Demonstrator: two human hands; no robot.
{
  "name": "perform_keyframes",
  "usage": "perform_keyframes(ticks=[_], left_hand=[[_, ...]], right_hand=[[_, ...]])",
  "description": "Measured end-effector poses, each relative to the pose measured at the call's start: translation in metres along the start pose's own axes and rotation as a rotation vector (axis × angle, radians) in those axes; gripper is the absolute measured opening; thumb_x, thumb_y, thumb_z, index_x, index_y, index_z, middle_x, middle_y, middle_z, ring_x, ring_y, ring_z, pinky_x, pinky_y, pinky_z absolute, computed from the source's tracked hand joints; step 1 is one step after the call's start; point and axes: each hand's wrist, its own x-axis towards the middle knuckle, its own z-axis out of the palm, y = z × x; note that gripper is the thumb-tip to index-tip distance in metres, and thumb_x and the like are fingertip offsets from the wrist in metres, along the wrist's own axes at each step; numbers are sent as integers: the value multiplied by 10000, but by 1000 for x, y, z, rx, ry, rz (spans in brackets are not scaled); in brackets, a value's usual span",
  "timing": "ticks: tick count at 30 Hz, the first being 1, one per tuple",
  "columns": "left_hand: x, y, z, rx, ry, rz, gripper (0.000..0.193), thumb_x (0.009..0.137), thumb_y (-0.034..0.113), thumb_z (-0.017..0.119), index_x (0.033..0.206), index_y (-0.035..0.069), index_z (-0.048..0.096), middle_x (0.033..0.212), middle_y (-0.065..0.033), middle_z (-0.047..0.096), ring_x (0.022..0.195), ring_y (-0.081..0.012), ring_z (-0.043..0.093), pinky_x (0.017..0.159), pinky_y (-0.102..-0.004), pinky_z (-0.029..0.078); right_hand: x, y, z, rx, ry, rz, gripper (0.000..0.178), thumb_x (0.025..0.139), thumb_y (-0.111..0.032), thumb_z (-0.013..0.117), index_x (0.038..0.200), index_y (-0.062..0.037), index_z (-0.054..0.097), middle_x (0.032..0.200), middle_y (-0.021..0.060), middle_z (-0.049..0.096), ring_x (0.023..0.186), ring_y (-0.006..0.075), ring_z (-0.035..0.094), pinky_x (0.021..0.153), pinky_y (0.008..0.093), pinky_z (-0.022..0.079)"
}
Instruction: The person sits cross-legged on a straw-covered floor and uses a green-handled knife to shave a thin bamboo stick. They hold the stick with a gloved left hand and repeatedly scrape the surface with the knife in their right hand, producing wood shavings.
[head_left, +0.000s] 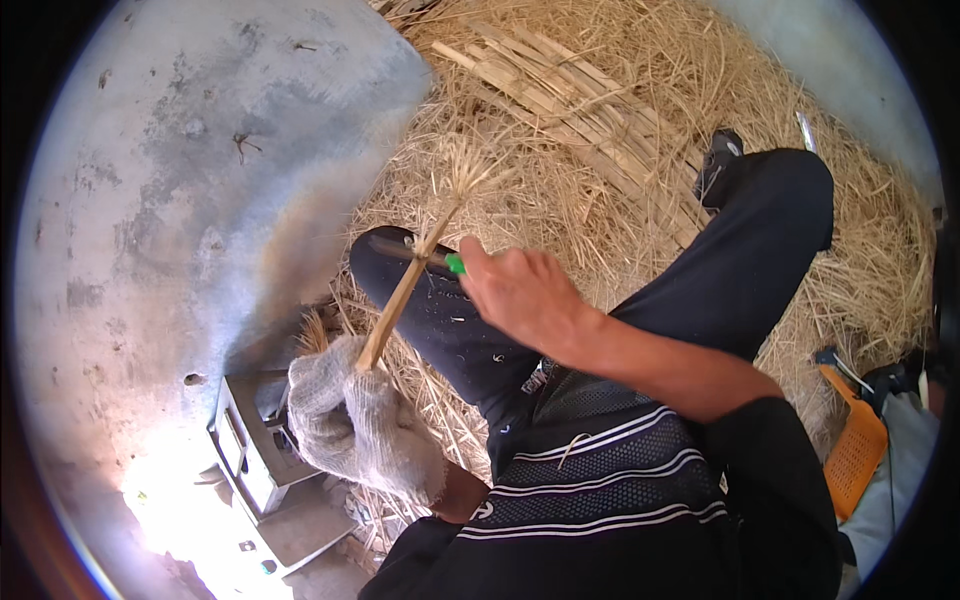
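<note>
My left hand (pixel 365 425), in a whitish knitted glove, is closed around the lower end of a flat split-wood stick (pixel 393 308), perhaps bamboo. The stick slants up and away over my left knee. Thin curled shavings (pixel 468 172) fan out at its far end. My bare right hand (pixel 520 293) grips a knife by its green handle (pixel 456 264), most of which the fingers hide. Its blade (pixel 390 246), smeared by motion, lies across the stick's upper part, where a small curl of wood lifts.
Long split strips (pixel 560 95) lie on straw-like shavings (pixel 880 290) ahead. A stained wall (pixel 240 140) rises on the left, with a wooden box-like frame (pixel 262 450) by its foot. An orange perforated plastic piece (pixel 855 455) is at the right. My crossed legs (pixel 740 240) frame the work.
</note>
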Motion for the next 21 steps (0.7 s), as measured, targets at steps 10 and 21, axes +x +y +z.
perform_keyframes(ticks=[10, 21], left_hand=[[-11, 16, 3, 91, 66, -20, 199, 892, 124, 710, 964, -41, 626, 770, -57, 564, 554, -54, 425, 491, -178, 341], [13, 14, 10, 127, 15, -131, 360, 921, 235, 644, 1100, -76, 656, 969, -172, 604, 519, -121, 517, 436, -215, 371]], right_hand=[[0, 70, 32, -131, -262, 111, 275, 946, -117, 534, 1120, 95, 543, 766, 250, 683, 698, 346, 722, 569, 444, 577], [7, -10, -52, 432, -237, 162, 275, 1020, -220, 481, 1018, 55, 487, 643, 268, 603, 629, 458, 634, 574, 510, 500]])
